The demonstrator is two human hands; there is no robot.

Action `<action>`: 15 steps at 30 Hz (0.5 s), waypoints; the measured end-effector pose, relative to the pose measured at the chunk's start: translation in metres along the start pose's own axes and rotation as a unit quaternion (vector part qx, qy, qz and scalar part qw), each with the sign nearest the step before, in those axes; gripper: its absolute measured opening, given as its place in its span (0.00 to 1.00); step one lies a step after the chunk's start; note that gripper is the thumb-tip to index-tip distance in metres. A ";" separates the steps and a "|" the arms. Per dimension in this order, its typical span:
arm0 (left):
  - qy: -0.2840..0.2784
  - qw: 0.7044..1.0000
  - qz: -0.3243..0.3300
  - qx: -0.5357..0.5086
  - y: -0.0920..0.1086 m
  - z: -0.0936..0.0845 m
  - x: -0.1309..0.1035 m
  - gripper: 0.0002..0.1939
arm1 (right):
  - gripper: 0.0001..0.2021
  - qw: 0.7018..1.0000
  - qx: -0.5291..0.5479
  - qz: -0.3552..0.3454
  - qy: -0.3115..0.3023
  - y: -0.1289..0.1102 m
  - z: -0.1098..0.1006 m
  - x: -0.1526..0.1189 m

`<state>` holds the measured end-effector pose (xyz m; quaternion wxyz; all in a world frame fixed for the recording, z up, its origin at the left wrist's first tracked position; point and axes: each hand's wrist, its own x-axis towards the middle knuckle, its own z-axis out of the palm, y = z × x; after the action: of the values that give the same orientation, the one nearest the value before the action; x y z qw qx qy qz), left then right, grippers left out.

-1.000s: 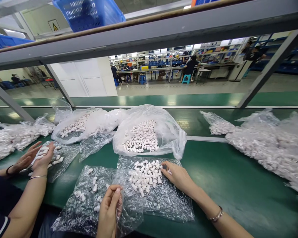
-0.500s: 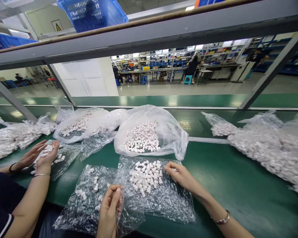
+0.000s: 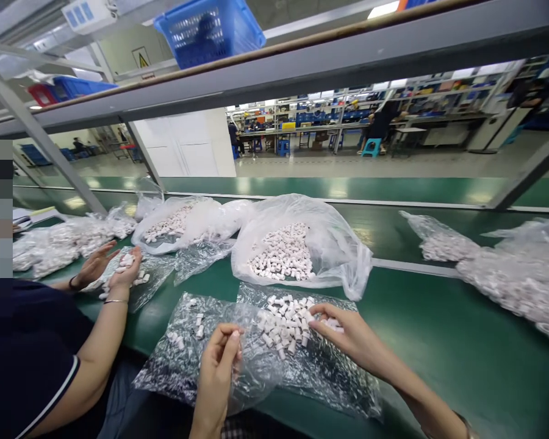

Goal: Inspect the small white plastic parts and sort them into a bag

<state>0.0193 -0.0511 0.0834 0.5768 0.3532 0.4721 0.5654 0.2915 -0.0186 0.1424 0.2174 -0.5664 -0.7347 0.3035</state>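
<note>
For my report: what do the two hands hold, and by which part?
Right hand pinches small white plastic tubes at its fingertips. Left hand is closed; its contents cannot be told.

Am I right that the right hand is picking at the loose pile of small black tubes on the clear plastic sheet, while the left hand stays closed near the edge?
Not quite: the tubes are white, not black, as the head view shows. The rest holds: the right hand is at that pile on the clear plastic sheet, and the left hand is closed near the edge.

factory assembly hall: green conveyor bench [image 3: 439,341] under a steel rack [image 3: 302,67], bulk bags of white parts [image 3: 281,259] on it, further workstations [image 3: 329,131] beyond.
</note>
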 end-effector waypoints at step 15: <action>0.071 0.974 0.154 0.150 0.016 0.004 -0.026 0.18 | 0.04 0.888 -0.192 -0.394 -0.140 -0.098 0.089 0.047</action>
<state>0.0202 -0.0741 0.1038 0.3882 0.4630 0.5309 0.5942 0.1513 -0.0078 0.1446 0.1006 -0.2130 -0.9642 0.1218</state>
